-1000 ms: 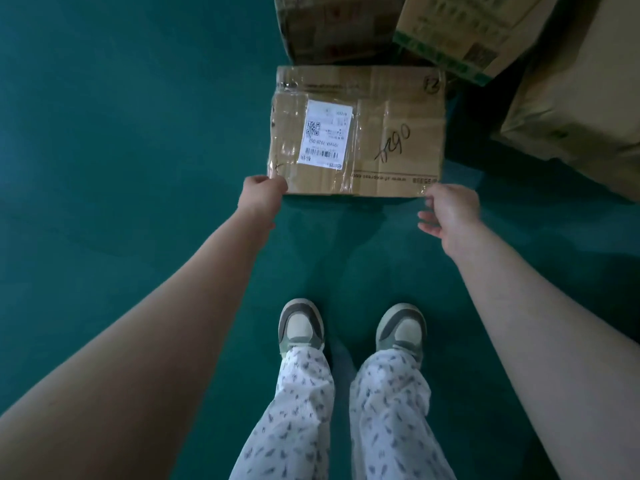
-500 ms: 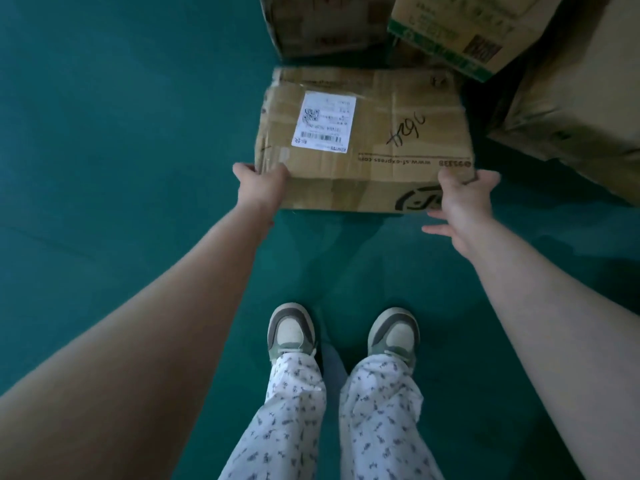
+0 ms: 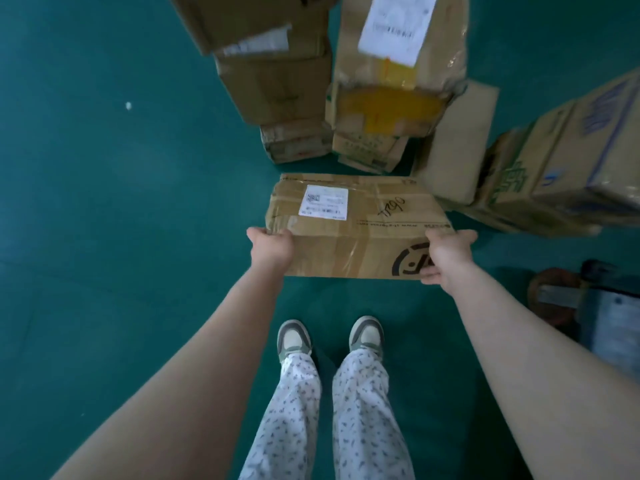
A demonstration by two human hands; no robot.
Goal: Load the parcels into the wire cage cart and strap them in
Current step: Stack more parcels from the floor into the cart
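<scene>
Left hand (image 3: 272, 245) wrapped round the near left corner of the parcel (image 3: 360, 233), right hand (image 3: 446, 258) clasping the near right corner, thumb on top, fingers underneath. Parcel held out in front over the green floor (image 3: 104, 202), beyond the shoes (image 3: 292, 337), label (image 3: 323, 201) and handwritten marking facing up; contact of its far edge with the floor not decidable. Judged stage: very early, pick-up of a single parcel; carrying, loading and strapping all left to do. More parcels (image 3: 287, 81) stacked and leaning beyond, apparently awaiting loading. No wire cage cart recognisable, no strap in view. At the right edge, a blurred blue-and-rust object (image 3: 588, 299), cut off by the frame, possibly a wheeled base, identity uncertain. Left fingertips hidden against the carton; label print too small to read.
</scene>
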